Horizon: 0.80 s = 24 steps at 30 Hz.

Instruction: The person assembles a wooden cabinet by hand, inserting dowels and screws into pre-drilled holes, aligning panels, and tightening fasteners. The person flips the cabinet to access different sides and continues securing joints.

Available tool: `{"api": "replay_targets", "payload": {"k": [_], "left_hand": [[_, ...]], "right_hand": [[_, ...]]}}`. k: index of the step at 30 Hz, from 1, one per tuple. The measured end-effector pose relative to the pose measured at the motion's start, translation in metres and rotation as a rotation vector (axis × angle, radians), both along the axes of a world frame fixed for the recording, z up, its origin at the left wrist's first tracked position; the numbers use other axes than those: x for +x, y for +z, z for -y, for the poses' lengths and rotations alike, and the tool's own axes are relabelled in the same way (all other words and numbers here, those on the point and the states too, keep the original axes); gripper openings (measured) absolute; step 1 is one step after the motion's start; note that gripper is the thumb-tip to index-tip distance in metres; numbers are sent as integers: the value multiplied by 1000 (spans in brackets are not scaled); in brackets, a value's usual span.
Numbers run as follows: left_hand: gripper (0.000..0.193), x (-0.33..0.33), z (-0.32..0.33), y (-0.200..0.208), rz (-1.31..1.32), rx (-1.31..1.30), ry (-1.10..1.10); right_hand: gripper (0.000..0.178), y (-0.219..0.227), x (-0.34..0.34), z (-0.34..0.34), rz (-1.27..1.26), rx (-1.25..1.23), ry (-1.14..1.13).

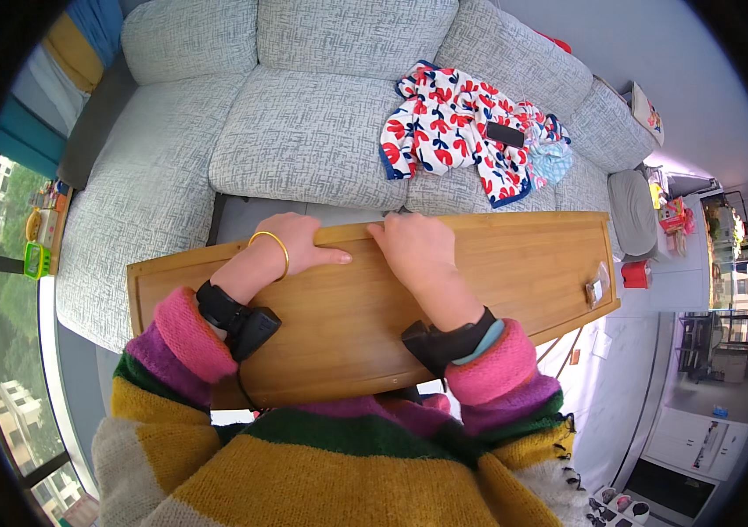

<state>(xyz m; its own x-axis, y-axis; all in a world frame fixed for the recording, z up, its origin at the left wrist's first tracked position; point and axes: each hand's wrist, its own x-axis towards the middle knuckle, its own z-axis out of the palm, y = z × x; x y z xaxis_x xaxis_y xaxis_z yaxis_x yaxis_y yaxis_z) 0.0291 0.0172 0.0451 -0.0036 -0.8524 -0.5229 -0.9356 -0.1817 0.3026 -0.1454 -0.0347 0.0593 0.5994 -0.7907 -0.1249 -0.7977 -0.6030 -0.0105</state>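
A long wooden coffee table [339, 325] with a raised rim stretches across in front of me, close to my body. At its far edge, my left hand [291, 241] is closed over the rim, its thumb lying on the top and its other fingers curled out of sight beyond. Just to the right, my right hand [418, 250] grips the same edge, thumb near the rim and fingers hidden on the far side. A small clear plastic packet [599, 285] lies on the table's right end. Black straps with dark devices circle both wrists.
Beyond the table stands a grey patterned sofa [304, 132]. A red, white and blue floral blanket [453, 123] is spread on it, with a black phone [505, 133] on top. Windows line the left. A red container [636, 274] stands past the table's right end.
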Motion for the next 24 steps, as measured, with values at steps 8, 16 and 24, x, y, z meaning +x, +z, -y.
{"api": "replay_targets", "payload": {"k": [8, 16, 24], "left_hand": [[70, 6, 1, -5, -60, 2, -45], [73, 4, 1, 4, -76, 46, -40], [72, 6, 0, 4, -105, 13, -37]], "right_hand": [[29, 6, 6, 5, -166, -37, 162], [25, 10, 11, 12, -125, 73, 141], [30, 14, 15, 26, 230, 929, -468]]}}
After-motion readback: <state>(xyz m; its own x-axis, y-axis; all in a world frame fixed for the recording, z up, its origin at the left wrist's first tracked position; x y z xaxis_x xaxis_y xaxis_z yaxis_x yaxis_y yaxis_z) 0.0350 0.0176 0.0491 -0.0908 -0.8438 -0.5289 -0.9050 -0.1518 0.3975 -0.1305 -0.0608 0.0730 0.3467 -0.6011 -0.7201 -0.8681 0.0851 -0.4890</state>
